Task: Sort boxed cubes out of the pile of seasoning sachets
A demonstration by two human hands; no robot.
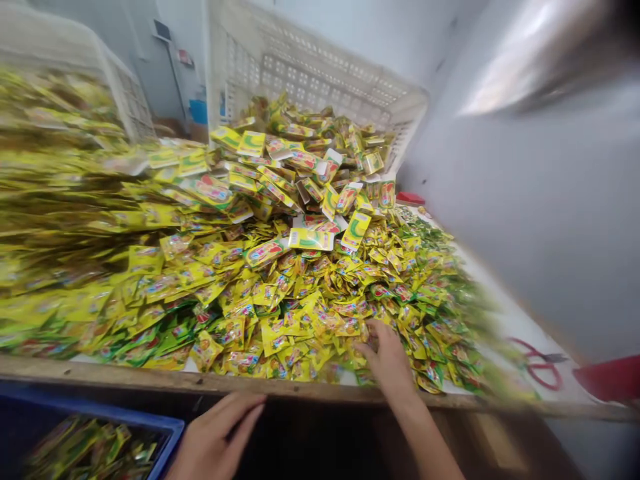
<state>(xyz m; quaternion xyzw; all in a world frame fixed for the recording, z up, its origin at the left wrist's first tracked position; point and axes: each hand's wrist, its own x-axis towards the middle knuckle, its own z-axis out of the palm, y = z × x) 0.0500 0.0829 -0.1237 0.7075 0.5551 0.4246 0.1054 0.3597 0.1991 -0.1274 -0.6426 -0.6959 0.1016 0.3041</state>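
Note:
A big heap of small yellow and green sachets (280,280) covers the table. My right hand (386,357) reaches over the wooden front edge (310,388) and rests palm down on the sachets at the near side of the heap, fingers curled among them; whether it grips one is unclear. My left hand (217,437) hovers below the table edge, fingers together and extended, holding nothing. It is beside a blue crate (167,433) that holds more sachets.
A white plastic basket (320,73) lies tipped at the back, sachets spilling from it; another white basket (75,60) stands at the back left. Red-handled scissors (540,367) lie on the table at the right, near a red object (607,377). A grey wall runs along the right.

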